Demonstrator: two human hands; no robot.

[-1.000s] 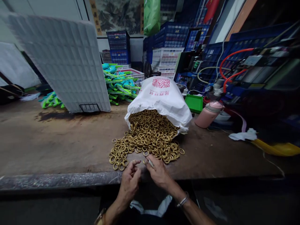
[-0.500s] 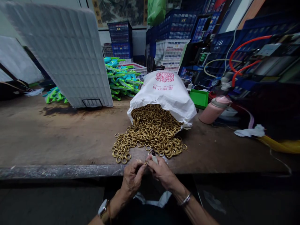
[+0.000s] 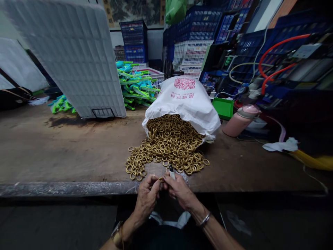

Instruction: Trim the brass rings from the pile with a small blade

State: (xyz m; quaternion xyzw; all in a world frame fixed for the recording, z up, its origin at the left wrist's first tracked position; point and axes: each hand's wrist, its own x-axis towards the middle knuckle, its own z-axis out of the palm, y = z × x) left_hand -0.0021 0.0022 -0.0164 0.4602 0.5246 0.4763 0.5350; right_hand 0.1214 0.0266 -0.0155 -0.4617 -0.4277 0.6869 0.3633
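My left hand point(image 3: 146, 198) is closed, with thumb and forefinger pinching one gold-coloured ring point(image 3: 160, 178) at the table's front edge. Close against it, my right hand point(image 3: 184, 193) is wrapped round a slim utility knife point(image 3: 172, 173). The knife's pale body and black end stick up above the fist; its blade is hidden by the fingers. Just beyond both hands spreads a heap of gold rings point(image 3: 174, 149). They spill from the open mouth of a white sack point(image 3: 188, 99) with red print, lying on its side.
The brown worktable point(image 3: 78, 149) has a worn front edge. A tall white ribbed panel point(image 3: 85, 62) stands at the left, near green and blue plastic parts point(image 3: 136, 85). To the right are a green tray point(image 3: 223, 108), a pink bottle point(image 3: 240, 121) and red hoses point(image 3: 267, 57). Crates point(image 3: 192, 52) are stacked behind.
Both hands stay together at the table edge, with the left wrist turned slightly and the ring now more visible. The view has shifted a little.
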